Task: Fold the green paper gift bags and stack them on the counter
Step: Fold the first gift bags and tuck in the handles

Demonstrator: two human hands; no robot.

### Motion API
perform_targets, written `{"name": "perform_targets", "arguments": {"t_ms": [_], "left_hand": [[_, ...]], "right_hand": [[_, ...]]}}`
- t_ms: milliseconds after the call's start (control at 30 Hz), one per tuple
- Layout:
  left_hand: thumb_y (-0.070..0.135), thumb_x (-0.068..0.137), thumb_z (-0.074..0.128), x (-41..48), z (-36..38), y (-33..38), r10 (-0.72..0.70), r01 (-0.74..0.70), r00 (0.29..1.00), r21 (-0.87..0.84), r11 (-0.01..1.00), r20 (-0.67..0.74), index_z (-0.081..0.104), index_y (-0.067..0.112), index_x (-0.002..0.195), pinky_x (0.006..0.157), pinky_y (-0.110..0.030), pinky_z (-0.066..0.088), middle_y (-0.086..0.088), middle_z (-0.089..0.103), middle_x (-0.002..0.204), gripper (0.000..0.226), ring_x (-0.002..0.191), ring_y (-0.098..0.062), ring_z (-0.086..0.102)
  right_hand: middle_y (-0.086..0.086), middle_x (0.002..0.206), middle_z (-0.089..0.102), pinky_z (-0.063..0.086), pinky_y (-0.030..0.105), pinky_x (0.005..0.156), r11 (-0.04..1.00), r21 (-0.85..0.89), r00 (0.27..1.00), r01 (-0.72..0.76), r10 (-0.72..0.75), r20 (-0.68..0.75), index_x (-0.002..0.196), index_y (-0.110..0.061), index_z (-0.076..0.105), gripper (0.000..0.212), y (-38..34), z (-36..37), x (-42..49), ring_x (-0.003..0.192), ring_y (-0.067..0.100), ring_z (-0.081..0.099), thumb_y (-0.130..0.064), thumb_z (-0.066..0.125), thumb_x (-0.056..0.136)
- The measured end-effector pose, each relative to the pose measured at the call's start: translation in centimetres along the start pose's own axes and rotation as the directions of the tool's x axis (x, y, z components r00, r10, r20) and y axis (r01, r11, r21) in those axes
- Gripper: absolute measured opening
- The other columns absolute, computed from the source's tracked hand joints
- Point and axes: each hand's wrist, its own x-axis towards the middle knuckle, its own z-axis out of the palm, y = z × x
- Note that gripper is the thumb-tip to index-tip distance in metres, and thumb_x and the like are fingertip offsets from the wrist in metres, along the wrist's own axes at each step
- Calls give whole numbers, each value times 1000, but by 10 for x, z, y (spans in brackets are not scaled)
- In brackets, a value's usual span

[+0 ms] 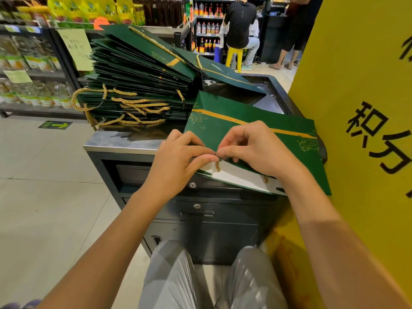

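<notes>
**While both hands pinch its mouth, one green bag lies half-flattened at the near edge**

Because the bag's mouth hangs over the near edge of the surface, the seated person can reach it with both hands at once. The left hand and right hand meet thumb to thumb at the rim of the green bag. Each grip pinches the paper edge just where a gold cord comes through, probably to tuck the cord in and press the two sides together.

The bag lies nearly flat, and its white inside shows as a wedge under the hands, so I judge the fold unfinished. Its far part rests on the surface, just beside a yellow board on the right.

Behind it, on the left of the surface, stands a tall stack of flattened bags with cords dangling toward the person. This bag likely goes there. Two loose bags lie slanted against the top of the stack, over a dark recess. Farther off stand shop shelves.
</notes>
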Motion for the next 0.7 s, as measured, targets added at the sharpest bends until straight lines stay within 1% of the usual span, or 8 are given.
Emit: {"name": "perform_targets", "arguments": {"t_ms": [167,200,300,367,500,567,633,700], "left_hand": [[68,98,33,1,2,0,-12,12,1000,3,1000,0,79,34,105,71,-49,47,9,63,95,57,88,-19,43],[68,98,32,1,2,0,-16,16,1000,5,1000,3,79,34,105,70,-50,47,9,63,95,58,88,-19,42],[69,98,29,2,4,1,-33,33,999,8,999,2,79,34,105,71,-49,47,9,63,95,61,87,-16,40],[69,98,29,1,4,3,-43,43,999,13,999,-8,79,34,105,73,-49,47,10,63,96,62,88,-14,39],[67,98,33,-6,8,9,-74,74,996,-19,997,-40,78,32,106,80,-51,48,9,64,102,58,94,-17,48],[67,97,40,-9,8,14,-119,118,990,-18,993,-72,77,30,108,90,-54,46,9,67,106,54,100,-17,54],[60,93,52,-14,9,20,-191,189,975,-30,982,-115,70,29,110,107,-58,36,12,68,111,39,108,-3,55],[45,89,67,-20,10,25,-196,173,964,-135,976,-179,58,26,101,109,-60,34,9,66,112,24,111,9,49]], "right_hand": [[-1,91,75,56,47,80,1000,-20,997,-20,21,77,94,-28,81,13,2,-5,-7,87,27,68,-36,70,94],[-5,98,75,56,43,82,1000,-6,995,-17,17,101,97,-29,81,13,2,-7,-10,91,24,68,-34,69,95],[-17,114,70,46,11,85,999,35,985,-36,30,171,106,-28,80,20,2,-15,-18,105,-1,64,-19,78,89],[-21,121,67,41,8,92,999,5,983,-48,47,176,109,-31,79,27,3,-17,-20,113,-7,60,-19,81,85],[-21,121,69,44,18,100,998,-16,989,-55,56,139,107,-31,80,23,3,-14,-18,112,-9,61,-20,78,87],[-21,116,72,49,24,101,998,-24,989,-64,66,128,109,-30,79,24,2,-14,-16,109,-8,63,-21,77,87],[-21,110,74,50,29,102,997,-34,990,-65,69,119,110,-31,79,24,2,-14,-16,106,-7,65,-24,78,87],[-22,109,74,51,31,102,998,-27,992,-61,64,112,109,-32,79,23,1,-14,-17,106,-6,65,-26,78,87]]}}
